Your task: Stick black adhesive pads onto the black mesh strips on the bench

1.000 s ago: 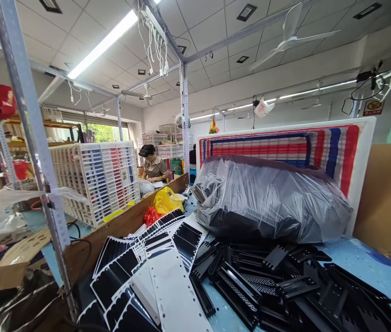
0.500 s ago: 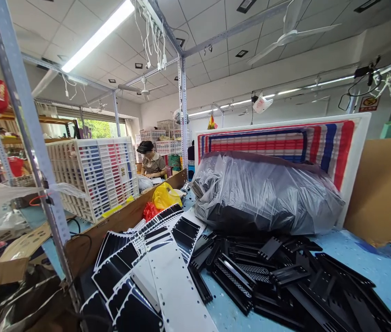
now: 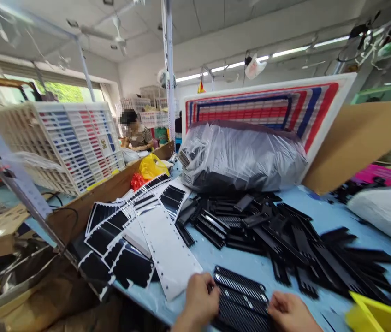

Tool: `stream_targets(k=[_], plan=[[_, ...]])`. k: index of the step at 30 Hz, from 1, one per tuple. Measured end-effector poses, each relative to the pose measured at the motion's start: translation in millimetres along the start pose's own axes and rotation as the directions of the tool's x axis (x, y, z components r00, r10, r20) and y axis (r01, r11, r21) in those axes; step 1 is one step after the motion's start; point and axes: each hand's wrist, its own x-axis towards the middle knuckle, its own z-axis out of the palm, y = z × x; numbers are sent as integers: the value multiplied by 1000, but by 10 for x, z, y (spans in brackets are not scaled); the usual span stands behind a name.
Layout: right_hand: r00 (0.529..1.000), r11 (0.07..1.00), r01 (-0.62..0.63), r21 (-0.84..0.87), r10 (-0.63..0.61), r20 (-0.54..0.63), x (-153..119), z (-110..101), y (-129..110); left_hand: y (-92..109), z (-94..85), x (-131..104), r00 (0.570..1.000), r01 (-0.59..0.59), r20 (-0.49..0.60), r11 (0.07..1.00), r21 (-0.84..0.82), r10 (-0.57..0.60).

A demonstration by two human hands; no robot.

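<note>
Several black strips (image 3: 239,295) with a woven carbon-look pattern lie side by side at the table's front edge. At their left end is my left hand (image 3: 199,297), its fingers curled and closed on the strips' edge. My right hand (image 3: 290,312) is at the right end, thumb and fingers pinched together against the strips; its fingertips are partly hidden. Up and left of my left hand lies a white sheet (image 3: 168,251) with holes along its edges, beside white sheets bearing black stickers (image 3: 133,265). A heap of loose black plastic strips (image 3: 295,244) spreads behind my right hand.
A grey plastic-wrapped bundle (image 3: 240,159) stands before a white crate (image 3: 349,85) lined with striped cloth. A yellow bin (image 3: 371,313) is at the front right, a wooden board (image 3: 95,196) along the left edge. Another person (image 3: 136,133) sits farther back.
The view has tilted down and shifted right. Both my hands have come into view at the bottom, with the patterned strips between them; the yellow bin also shows now.
</note>
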Motion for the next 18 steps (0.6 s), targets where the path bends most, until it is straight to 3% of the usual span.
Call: stream_targets(k=[2, 4, 9, 14, 18], plan=[[991, 988, -130, 85, 128, 32, -103, 17, -97, 39, -56, -21, 1000, -25, 12, 1000, -7, 25], [985, 969, -172, 176, 170, 28, -189, 11, -165, 26, -88, -28, 999, -30, 31, 999, -25, 31], [988, 954, -152, 257, 142, 56, -302, -61, -246, -4, -69, -53, 998, -49, 41, 998, -46, 51], [986, 956, -166, 242, 163, 31, -288, -43, -272, 96, -39, -57, 999, -43, -17, 997, 71, 44], [984, 955, -178, 239, 175, 36, -278, -24, -274, 142, -81, -23, 1000, 15, 27, 999, 30, -16]])
